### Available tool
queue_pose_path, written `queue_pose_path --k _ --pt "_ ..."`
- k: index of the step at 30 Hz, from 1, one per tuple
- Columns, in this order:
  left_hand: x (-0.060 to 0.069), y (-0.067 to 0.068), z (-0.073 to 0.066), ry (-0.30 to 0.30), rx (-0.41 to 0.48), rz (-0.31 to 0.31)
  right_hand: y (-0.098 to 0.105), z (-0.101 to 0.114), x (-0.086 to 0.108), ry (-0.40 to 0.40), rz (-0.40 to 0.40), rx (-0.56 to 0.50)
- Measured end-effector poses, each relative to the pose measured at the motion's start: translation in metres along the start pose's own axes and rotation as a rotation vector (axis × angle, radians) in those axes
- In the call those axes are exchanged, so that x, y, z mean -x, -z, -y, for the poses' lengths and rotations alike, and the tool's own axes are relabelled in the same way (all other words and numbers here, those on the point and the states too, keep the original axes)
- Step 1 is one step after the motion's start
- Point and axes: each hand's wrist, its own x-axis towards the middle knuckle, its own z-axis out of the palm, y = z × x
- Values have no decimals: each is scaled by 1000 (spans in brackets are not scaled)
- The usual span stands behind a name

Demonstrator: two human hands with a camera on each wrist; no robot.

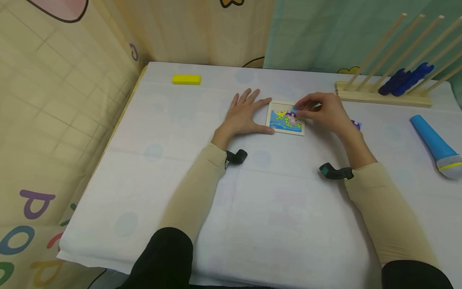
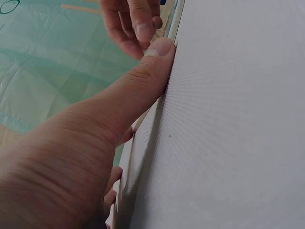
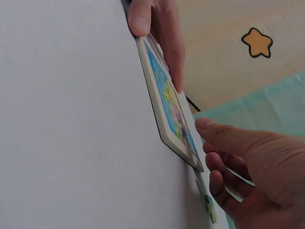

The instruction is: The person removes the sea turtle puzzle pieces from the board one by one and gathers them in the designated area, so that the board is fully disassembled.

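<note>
A small jigsaw puzzle [image 1: 286, 120] in a pale frame lies on the table, its picture blue, yellow, green and pink. Bare backing shows along its top edge. My left hand [image 1: 244, 114] lies with fingers spread beside it, thumb touching the lower left corner and index finger at the upper left. In the left wrist view the thumb [image 2: 143, 71] presses on the frame's edge. Over the puzzle's right side hovers my right hand [image 1: 323, 112], fingers loosely bent; no piece shows between them. A loose puzzle piece [image 1: 356, 125] lies near the right wrist, also seen in the right wrist view.
A yellow block [image 1: 186, 79] lies at the back left. Wooden pegs rise from a base [image 1: 391, 96] at the back right, with dark blue pieces [image 1: 406, 79] on it. A blue toy microphone [image 1: 434, 138] lies at the right.
</note>
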Motion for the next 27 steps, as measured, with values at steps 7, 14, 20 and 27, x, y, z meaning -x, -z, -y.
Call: queue_pose_path --k 7,14,20,27 --pt "-2 -2 -4 -24 8 8 -9 0 4 -10 12 33" --pt "-2 -1 -4 -13 -5 1 -15 -2 2 63 -28 15" --pt "0 1 -2 -14 4 0 -17 1 -1 43 2 29" --pt "1 2 -1 -4 10 6 -20 3 -4 31 21 45"
